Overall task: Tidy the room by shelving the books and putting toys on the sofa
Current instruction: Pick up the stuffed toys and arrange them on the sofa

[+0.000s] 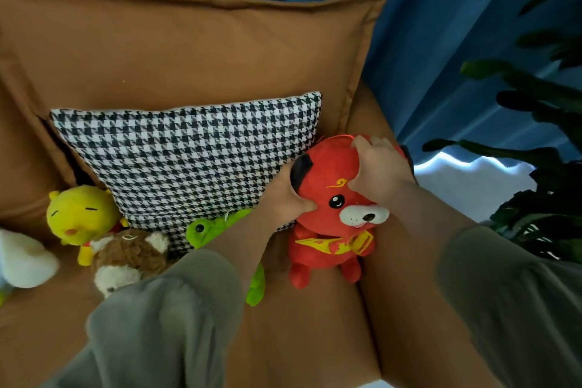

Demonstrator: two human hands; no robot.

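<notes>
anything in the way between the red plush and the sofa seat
Nothing visible. The left hand and right hand grip the red plush by its head, and it seems to sit on the sofa seat beside the houndstooth cushion. The green toy lies to its left.

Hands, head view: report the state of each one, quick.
Left hand: grip closed on the red plush toy, beside its black ear.
Right hand: grip closed on the top of the toy's head.

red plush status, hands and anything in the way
Both grip red plush head: left hand, right hand. Upright on sofa, beside houndstooth cushion. Nearby green plush not blocking.
</notes>
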